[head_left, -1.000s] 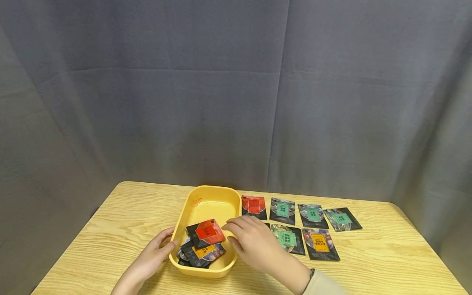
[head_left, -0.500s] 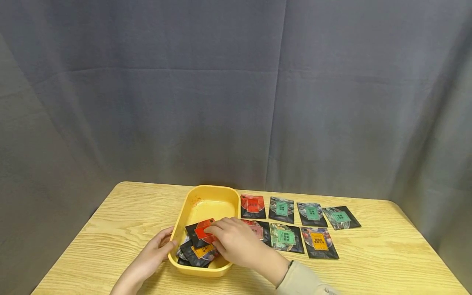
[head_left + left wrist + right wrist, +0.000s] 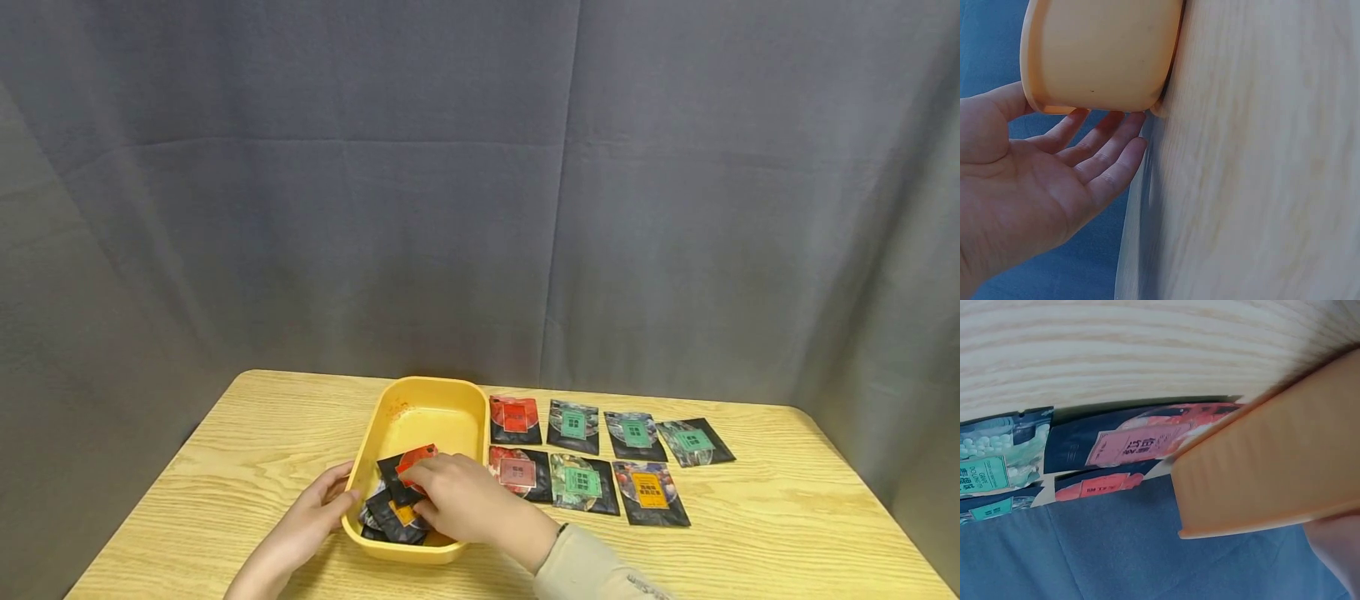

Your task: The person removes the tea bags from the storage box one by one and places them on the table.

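Observation:
In the head view, my left hand (image 3: 307, 517) holds the left side of a yellow plastic tray (image 3: 442, 388). The left wrist view shows the thumb of that left hand (image 3: 1041, 169) at the tray's rim and the fingers along its outer wall. My right hand (image 3: 461, 496) reaches over the right rim into the tray, pinching a red-and-black sachet (image 3: 396, 471) on top of the pile; the fingertips are partly hidden. Beneath it lie an orange-labelled sachet (image 3: 390, 518) and other dark sachets. In the right wrist view, the tray wall (image 3: 1272, 450) hides most of the right hand.
Two rows of sachets lie right of the tray. The back row has a red sachet (image 3: 515, 419) and several green-labelled ones (image 3: 573, 425). In front are a pink-labelled (image 3: 519, 474), a green-labelled (image 3: 585, 483) and an orange-labelled sachet (image 3: 650, 493). A grey curtain (image 3: 450, 208) hangs behind the wooden table (image 3: 247, 450).
My right hand has moved left and into the tray, from beside the red-and-black sachet to gripping its right part. The pink-labelled sachet is uncovered again. My left hand stays put.

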Tool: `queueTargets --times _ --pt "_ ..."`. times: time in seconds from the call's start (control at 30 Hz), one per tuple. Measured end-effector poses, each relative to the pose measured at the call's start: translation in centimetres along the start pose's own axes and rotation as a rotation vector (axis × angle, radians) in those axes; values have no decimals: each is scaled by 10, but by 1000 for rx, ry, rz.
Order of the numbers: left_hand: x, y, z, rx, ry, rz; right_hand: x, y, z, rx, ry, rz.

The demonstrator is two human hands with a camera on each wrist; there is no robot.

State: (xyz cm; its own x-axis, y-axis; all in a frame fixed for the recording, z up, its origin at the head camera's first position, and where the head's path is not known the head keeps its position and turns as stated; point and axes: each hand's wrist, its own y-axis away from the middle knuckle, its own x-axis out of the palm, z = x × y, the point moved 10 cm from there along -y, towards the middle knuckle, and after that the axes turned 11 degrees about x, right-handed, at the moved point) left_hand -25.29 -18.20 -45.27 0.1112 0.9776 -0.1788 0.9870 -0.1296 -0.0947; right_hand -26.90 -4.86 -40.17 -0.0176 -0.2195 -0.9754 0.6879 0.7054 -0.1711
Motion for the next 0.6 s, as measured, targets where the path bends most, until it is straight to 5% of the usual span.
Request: queueTargets --times 0.37,0.6 --pt "1 1 -2 15 10 -1 21 -5 -9 124 92 129" --pt "0 0 0 -8 -8 -32 18 -6 -11 144 20 83"
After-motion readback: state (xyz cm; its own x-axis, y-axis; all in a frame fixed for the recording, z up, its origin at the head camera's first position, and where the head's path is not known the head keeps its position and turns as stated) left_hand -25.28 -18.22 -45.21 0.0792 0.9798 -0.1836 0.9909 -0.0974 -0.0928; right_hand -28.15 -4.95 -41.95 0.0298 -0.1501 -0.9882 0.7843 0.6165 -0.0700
